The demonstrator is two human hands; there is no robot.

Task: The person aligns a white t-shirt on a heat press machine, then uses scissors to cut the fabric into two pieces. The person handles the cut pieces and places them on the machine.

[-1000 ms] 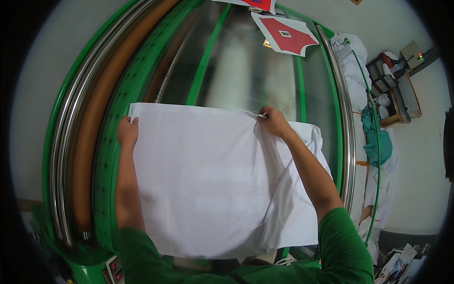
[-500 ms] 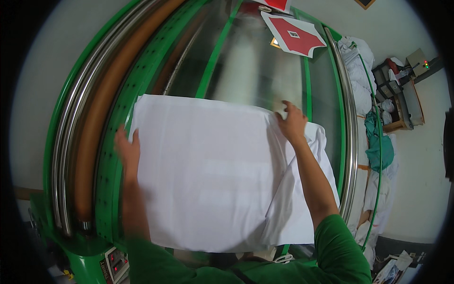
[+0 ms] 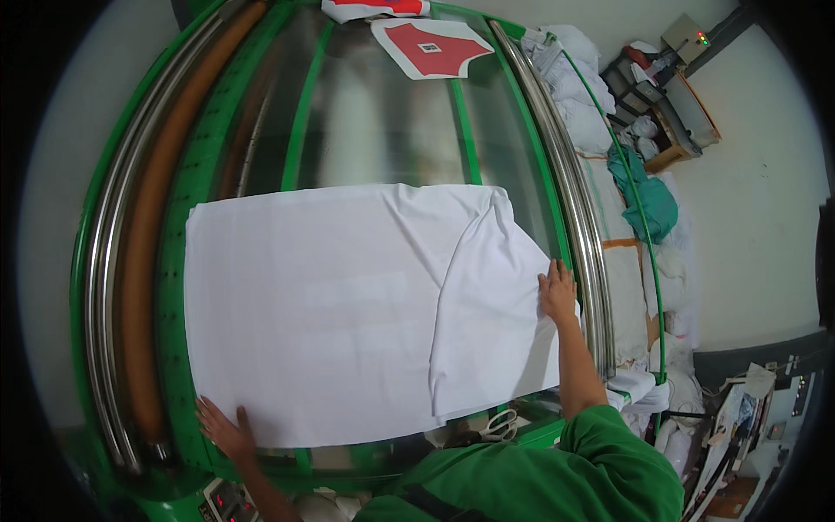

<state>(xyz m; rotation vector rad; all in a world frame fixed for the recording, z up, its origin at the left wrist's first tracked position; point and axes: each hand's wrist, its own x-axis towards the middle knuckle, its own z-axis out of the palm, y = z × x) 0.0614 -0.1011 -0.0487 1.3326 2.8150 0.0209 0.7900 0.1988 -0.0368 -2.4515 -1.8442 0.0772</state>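
Note:
A stack or sheet of white fabric [image 3: 304, 304] lies on the glassy top of a green-framed machine, smooth on the left and folded over with creases on the right. At its near left corner rests my left hand [image 3: 228, 432], fingers spread and holding nothing. My right hand [image 3: 557, 294] lies with outstretched fingers on the right edge of the folded part [image 3: 496, 304], close to the metal rail. Toward the far end sits a red and white cut fabric panel [image 3: 435, 48], with a second red and white piece [image 3: 374, 9] behind it.
Steel rollers [image 3: 100, 304] and a brown roller [image 3: 152, 261] line the left side. A steel bar [image 3: 565, 165] runs along the right. White-handled scissors [image 3: 500, 424] lie at the near edge. White bundles [image 3: 574, 113] and a teal cloth [image 3: 648, 200] are beyond the bar.
My left hand has moved down to the near left corner, and my right hand down and outward to the right edge. The fabric's folded right part now spreads wider and flatter.

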